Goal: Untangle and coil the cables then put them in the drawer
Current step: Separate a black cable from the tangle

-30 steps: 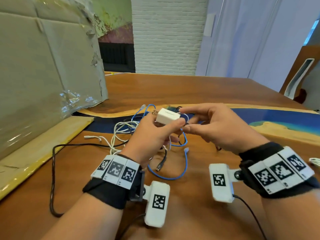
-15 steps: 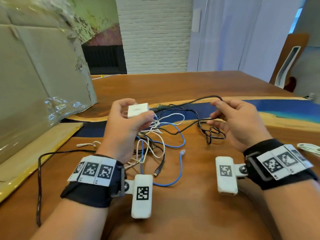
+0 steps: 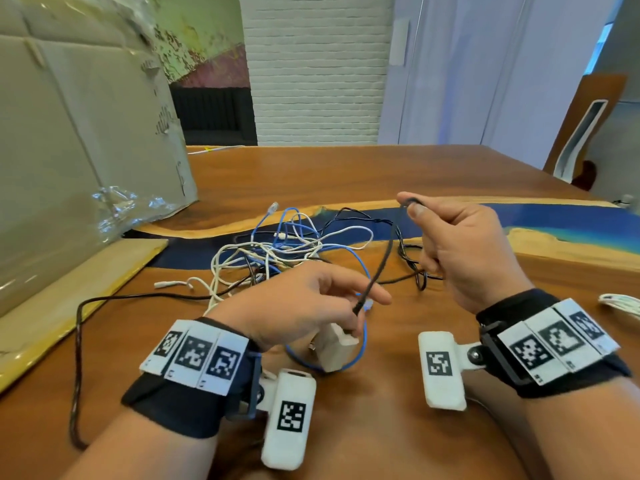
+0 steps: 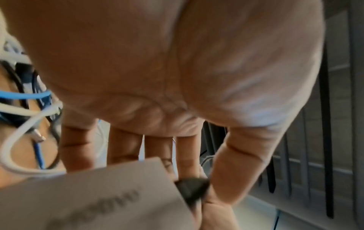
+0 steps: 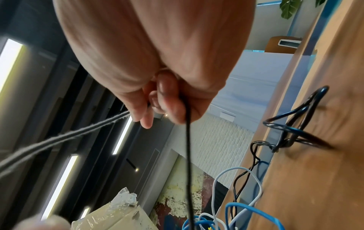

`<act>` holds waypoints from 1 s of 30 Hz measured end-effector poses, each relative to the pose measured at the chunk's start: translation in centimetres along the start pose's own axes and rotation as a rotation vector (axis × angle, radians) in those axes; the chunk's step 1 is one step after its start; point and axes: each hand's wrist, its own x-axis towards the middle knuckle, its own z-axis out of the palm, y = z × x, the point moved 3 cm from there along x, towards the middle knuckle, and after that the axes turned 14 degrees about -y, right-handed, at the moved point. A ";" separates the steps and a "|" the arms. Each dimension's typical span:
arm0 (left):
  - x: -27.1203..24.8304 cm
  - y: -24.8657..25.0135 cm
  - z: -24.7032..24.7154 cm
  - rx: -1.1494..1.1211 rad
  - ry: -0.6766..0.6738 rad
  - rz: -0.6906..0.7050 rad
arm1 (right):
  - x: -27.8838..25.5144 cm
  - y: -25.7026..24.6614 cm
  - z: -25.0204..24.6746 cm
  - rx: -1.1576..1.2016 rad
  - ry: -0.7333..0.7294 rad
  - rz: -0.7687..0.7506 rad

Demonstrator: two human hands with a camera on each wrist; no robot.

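A tangle of white, blue and black cables [image 3: 273,251] lies mid-table. My left hand [image 3: 360,317] hovers low over the near table and pinches the black plug [image 4: 191,189] that sits at the corner of a white charger block [image 3: 332,348], which is also in the left wrist view [image 4: 88,197]. From there a black cable [image 3: 381,258] rises to my right hand [image 3: 410,206], which is lifted and pinches it between thumb and forefinger. In the right wrist view the right hand [image 5: 167,115] grips that black cable [image 5: 188,155]. A knotted black loop [image 3: 420,271] lies below the right hand.
A big cardboard box [image 3: 69,150] with a pale board [image 3: 69,289] under it fills the left. A long black lead [image 3: 78,341] runs along the near left. A white coiled cable [image 3: 620,303] lies at the right edge. The wooden table [image 3: 346,174] extends behind.
My left hand has come down and nearer with the charger, now pinching the black plug. The right hand has raised the black cable, drawing it taut out of the tangle.
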 end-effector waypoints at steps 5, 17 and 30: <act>-0.6 1.4 -2.0 -0.298 0.446 0.246 | -0.2 0.2 -0.4 -0.036 -0.173 0.114; -4.0 0.9 -6.5 -0.829 0.711 0.440 | 0.5 2.3 -1.9 -0.345 -0.016 0.312; -0.2 0.0 -2.1 -0.282 0.473 0.000 | -1.5 -3.2 3.7 0.718 -0.417 -0.027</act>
